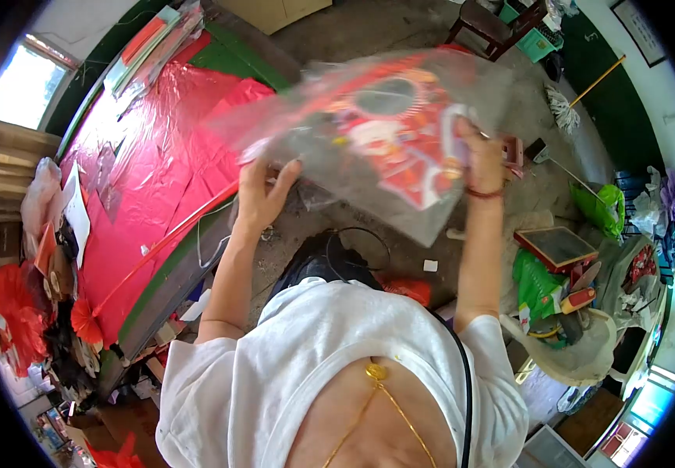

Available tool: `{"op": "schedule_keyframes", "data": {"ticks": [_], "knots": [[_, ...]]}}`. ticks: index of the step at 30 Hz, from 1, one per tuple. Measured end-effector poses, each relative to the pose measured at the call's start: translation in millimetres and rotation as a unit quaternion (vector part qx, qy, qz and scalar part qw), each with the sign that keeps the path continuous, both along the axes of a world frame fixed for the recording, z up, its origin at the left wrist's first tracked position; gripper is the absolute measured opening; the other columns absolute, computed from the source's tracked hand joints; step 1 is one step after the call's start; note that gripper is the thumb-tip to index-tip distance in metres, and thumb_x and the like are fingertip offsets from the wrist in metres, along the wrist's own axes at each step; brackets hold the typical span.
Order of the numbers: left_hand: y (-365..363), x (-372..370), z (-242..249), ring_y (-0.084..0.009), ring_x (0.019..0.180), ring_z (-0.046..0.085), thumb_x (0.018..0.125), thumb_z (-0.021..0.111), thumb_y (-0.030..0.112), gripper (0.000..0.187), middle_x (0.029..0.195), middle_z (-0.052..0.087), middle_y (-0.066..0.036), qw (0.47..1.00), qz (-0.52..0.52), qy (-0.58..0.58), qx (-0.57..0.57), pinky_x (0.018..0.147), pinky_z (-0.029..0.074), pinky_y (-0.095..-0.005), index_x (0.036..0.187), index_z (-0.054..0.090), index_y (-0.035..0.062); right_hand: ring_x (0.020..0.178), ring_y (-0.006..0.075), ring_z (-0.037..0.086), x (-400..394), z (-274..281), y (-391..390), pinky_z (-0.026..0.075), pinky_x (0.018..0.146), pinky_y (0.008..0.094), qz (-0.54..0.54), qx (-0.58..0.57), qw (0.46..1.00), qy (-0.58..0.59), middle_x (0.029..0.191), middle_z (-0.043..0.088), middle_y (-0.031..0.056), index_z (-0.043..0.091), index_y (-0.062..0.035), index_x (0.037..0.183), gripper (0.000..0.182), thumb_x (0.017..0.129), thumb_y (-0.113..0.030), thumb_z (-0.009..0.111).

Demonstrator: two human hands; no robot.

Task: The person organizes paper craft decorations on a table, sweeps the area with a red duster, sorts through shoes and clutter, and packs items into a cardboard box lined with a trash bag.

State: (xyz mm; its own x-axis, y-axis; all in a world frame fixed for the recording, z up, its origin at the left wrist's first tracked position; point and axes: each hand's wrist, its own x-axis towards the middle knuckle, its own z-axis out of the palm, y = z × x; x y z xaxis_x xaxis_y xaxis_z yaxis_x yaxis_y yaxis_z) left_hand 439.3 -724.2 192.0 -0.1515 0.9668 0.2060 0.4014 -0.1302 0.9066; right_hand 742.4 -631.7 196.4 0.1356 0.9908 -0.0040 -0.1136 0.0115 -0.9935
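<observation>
Clear plastic packet [419, 168], crinkly and blurred, holding red, white and orange cut shapes, hangs before us above the floor [275, 277]; our right hand [481, 160] grips one edge, our left hand [269, 191] touches the opposite side, its grip unclear.

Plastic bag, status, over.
Right hand gripping right side; left hand at left edge, grip unclear. Plastic bag held up, red-and-white pieces inside, blurred. Nothing seen in the way.
</observation>
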Motion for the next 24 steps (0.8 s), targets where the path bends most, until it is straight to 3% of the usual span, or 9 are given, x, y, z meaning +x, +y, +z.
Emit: {"op": "schedule_keyframes", "data": {"ticks": [4,6,8,10,11,13,16,20,24], "knots": [[77,-1,-57,-0.0106,0.051,0.052,0.081,0.056,0.019,0.021,0.057,0.055,-0.007,0.998,-0.006,0.061,-0.017,0.050,0.041,-0.0228,0.082,0.056,-0.0019,0.069,0.0136,0.056,115,-19,47,0.043,0.066,0.0251,-0.174,0.035,0.979,-0.102,0.078,0.062,0.0066,0.061,0.0052,0.087,0.030,0.074,-0.021,0.063],[112,8,-56,-0.0110,0.057,0.057,0.082,0.053,0.016,0.021,0.061,0.059,-0.009,1.000,0.009,-0.008,-0.009,0.052,0.043,-0.0242,0.080,0.056,-0.0043,0.062,0.0121,0.053,174,-33,57,0.042,0.059,0.0298,-0.158,0.004,0.948,-0.275,0.069,0.060,0.0056,0.062,0.0036,0.079,0.025,0.075,-0.021,0.061],[151,13,-62,-0.0117,0.062,0.059,0.084,0.049,0.014,0.021,0.067,0.062,-0.010,0.998,-0.027,-0.012,-0.054,0.053,0.044,-0.0242,0.082,0.054,-0.0061,0.057,0.0185,0.055,220,-62,71,0.041,0.054,0.0361,-0.166,0.044,0.862,-0.477,0.065,0.060,0.0108,0.059,0.0029,0.070,0.024,0.074,-0.021,0.059],[190,27,-64,-0.0128,0.063,0.058,0.086,0.048,0.017,0.023,0.073,0.062,-0.009,0.989,-0.052,-0.082,-0.115,0.055,0.044,-0.0247,0.084,0.055,-0.0050,0.062,0.0296,0.058,270,-89,78,0.043,0.057,0.0396,-0.084,0.008,0.713,-0.696,0.068,0.059,0.0180,0.059,0.0031,0.071,0.023,0.071,-0.020,0.058],[209,36,-69,-0.0120,0.062,0.057,0.086,0.048,0.014,0.021,0.072,0.062,-0.009,0.981,-0.077,-0.119,-0.132,0.053,0.044,-0.0239,0.086,0.054,-0.0057,0.062,0.0296,0.058,282,-94,83,0.043,0.057,0.0396,-0.096,-0.002,0.709,-0.698,0.068,0.059,0.0180,0.059,0.0031,0.071,0.023,0.071,-0.020,0.058],[247,61,-91,-0.0103,0.059,0.056,0.084,0.048,0.010,0.018,0.070,0.060,-0.008,0.964,-0.127,-0.162,-0.169,0.049,0.042,-0.0226,0.088,0.054,-0.0063,0.070,0.0372,0.056,306,-97,75,0.045,0.062,0.0423,-0.036,-0.106,0.617,-0.779,0.074,0.058,0.0210,0.060,0.0007,0.072,0.021,0.069,-0.019,0.056],[295,108,-130,-0.0099,0.059,0.055,0.084,0.048,0.010,0.018,0.071,0.060,-0.008,0.956,-0.182,-0.121,-0.195,0.048,0.042,-0.0223,0.090,0.055,-0.0057,0.075,0.0353,0.057,339,-102,81,0.047,0.067,0.0410,0.015,-0.244,0.553,-0.797,0.077,0.059,0.0193,0.062,-0.0026,0.076,0.018,0.069,-0.018,0.055],[343,174,-155,-0.0102,0.054,0.054,0.084,0.048,0.012,0.021,0.069,0.058,-0.008,0.932,-0.179,-0.106,-0.296,0.045,0.042,-0.0253,0.086,0.057,-0.0063,0.082,0.0332,0.057,414,-138,100,0.047,0.069,0.0398,0.053,-0.281,0.546,-0.787,0.083,0.060,0.0180,0.062,-0.0039,0.075,0.019,0.068,-0.020,0.055],[380,173,-321,-0.0165,0.045,0.050,0.082,0.049,0.012,0.019,0.063,0.056,-0.010,0.940,-0.186,0.043,-0.282,0.041,0.036,-0.0305,0.078,0.055,-0.0055,0.079,0.0326,0.059,463,-157,150,0.047,0.068,0.0402,0.118,-0.306,0.562,-0.760,0.082,0.060,0.0182,0.064,-0.0043,0.074,0.022,0.066,-0.023,0.056]]}}
